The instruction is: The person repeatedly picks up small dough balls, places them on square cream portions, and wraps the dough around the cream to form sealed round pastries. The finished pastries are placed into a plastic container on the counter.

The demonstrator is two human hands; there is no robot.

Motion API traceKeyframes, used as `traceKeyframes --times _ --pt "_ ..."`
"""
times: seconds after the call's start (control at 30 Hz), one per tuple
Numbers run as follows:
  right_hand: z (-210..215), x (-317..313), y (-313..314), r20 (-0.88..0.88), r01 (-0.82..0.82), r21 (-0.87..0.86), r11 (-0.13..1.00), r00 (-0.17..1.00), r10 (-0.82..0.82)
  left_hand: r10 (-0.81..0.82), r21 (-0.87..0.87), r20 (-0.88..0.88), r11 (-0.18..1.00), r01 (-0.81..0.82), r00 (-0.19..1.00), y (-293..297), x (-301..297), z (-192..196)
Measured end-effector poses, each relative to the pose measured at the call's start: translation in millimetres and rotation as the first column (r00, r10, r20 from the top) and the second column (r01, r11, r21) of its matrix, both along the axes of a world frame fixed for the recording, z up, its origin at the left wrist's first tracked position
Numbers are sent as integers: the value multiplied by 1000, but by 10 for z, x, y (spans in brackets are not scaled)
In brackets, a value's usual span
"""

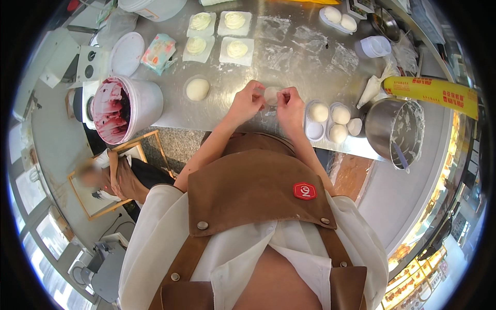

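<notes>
My left hand [248, 103] and my right hand [290, 106] meet over the near part of the steel table [227, 111]. Between their closed fingertips is a small round whitish piece [271, 96]; whether it is dough or a thin cup is too unclear to tell. My right thumb and fingers pinch its right edge, while the left fingertips grip at its left side. Left of my hands lies a pale round bun [197, 89]. Close by my right hand, white plastic trays [314, 131] carry several white balls [338, 134], with one pocket bare.
Several white squares topped with cream swirls [236, 49] lie at the far left. A red-stained bucket [147, 106] stands left. At right are a steel mixing bowl [392, 129], a yellow roll box [434, 94] and a piping bag [371, 89]. Another person [126, 175] is at lower left.
</notes>
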State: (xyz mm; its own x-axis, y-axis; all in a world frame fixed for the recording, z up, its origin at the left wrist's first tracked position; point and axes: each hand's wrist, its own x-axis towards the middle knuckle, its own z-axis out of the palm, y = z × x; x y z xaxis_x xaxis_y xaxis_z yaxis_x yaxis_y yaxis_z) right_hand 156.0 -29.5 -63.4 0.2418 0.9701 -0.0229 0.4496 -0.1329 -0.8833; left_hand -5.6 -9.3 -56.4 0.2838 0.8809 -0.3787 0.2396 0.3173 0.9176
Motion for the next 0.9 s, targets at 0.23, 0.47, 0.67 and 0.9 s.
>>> traceKeyframes --times 0.23,0.47,0.67,0.9 --pt "31 16 3 -18 -14 -56 998 1000 13 -40 447 -322 874 189 946 -38 96 78" --pt "84 -5 10 -21 -1 -95 996 1000 -1 10 542 -306 824 165 952 3 122 42" --pt "67 -9 0 -21 -10 -87 996 1000 8 38 538 -243 837 102 969 9 151 5" --pt "31 10 -27 0 -85 -65 994 996 85 47 524 -264 846 102 963 8 159 2"
